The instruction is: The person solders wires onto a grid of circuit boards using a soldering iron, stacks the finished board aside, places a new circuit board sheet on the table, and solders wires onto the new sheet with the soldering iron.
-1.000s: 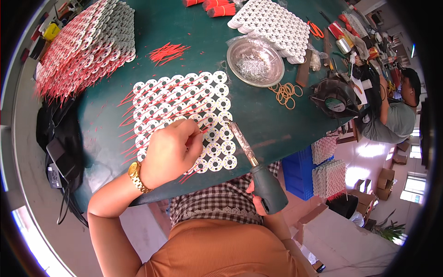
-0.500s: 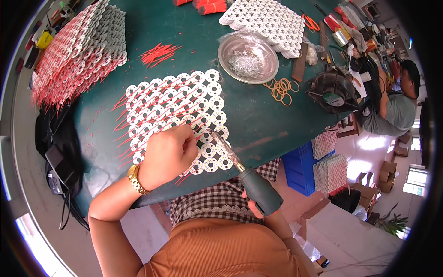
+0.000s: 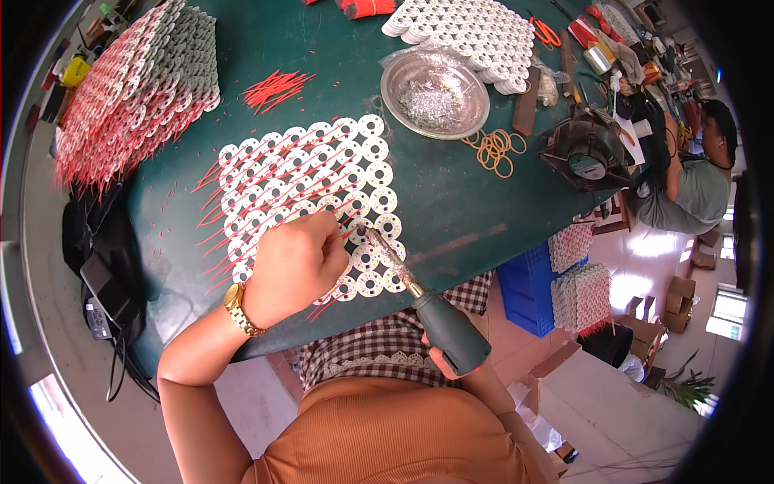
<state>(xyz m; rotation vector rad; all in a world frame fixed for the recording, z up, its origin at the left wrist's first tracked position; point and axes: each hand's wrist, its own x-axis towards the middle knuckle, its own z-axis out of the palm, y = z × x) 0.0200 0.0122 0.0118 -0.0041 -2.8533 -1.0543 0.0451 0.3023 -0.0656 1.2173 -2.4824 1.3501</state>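
Observation:
A panel of round white circuit boards (image 3: 379,174) with dark centre holes lies on the green table in front of me. Thin red wires (image 3: 274,181) run slantwise across its rows, their ends sticking out past the left edge. My left hand (image 3: 297,260), a gold watch on its wrist, rests over the lower middle of the panel. Its fingers are pinched, and a short red wire end shows at the fingertips. In my right hand (image 3: 442,363) is a soldering iron (image 3: 451,332) with a dark green handle. The iron's tip meets the panel just right of my left fingertips.
Beyond the panel sit a metal bowl (image 3: 395,97) of silvery bits, loose red wires (image 3: 276,90) and rubber bands (image 3: 493,152). Stacked boards (image 3: 459,32) stand at the back, wired ones (image 3: 137,97) at left. A black fan (image 3: 584,153) is at right; a person (image 3: 697,189) sits farther off.
The iron's tip has shifted slightly left, closer to my left fingertips. My left hand keeps its pinch in nearly the same place. The whole view has moved a little.

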